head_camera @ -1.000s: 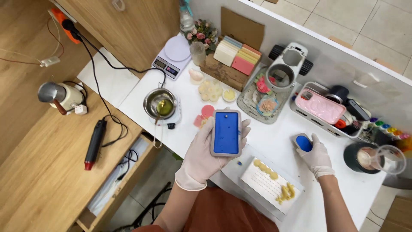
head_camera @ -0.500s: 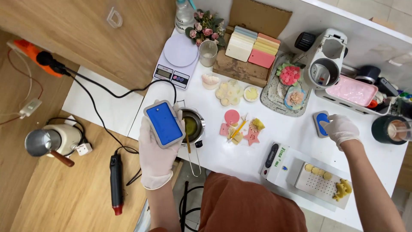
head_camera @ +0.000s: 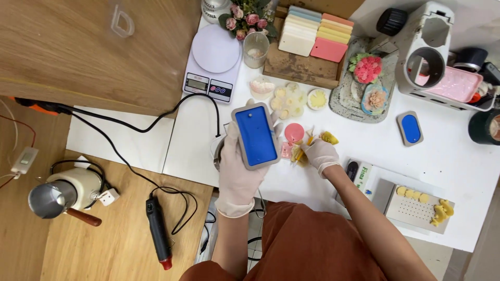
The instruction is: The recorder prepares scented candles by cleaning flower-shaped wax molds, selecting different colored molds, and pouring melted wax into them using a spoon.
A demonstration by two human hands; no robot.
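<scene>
Blue rectangular mould (head_camera: 256, 135) with grey rim lies flat in the gloved left hand (head_camera: 237, 169), grip clasped around its underside, raised above the white table (head_camera: 458, 156). Right hand (head_camera: 320, 154), gloved, rests on small yellow and pink pieces (head_camera: 298, 152) just beside a pink disc (head_camera: 294, 132); its grip is curled over them, contents indeterminate. A second, smaller blue mould (head_camera: 410, 128) lies well apart to the right.

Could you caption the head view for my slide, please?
Gloved left hand holds a blue mould; right hand touches small yellow pieces.
</scene>
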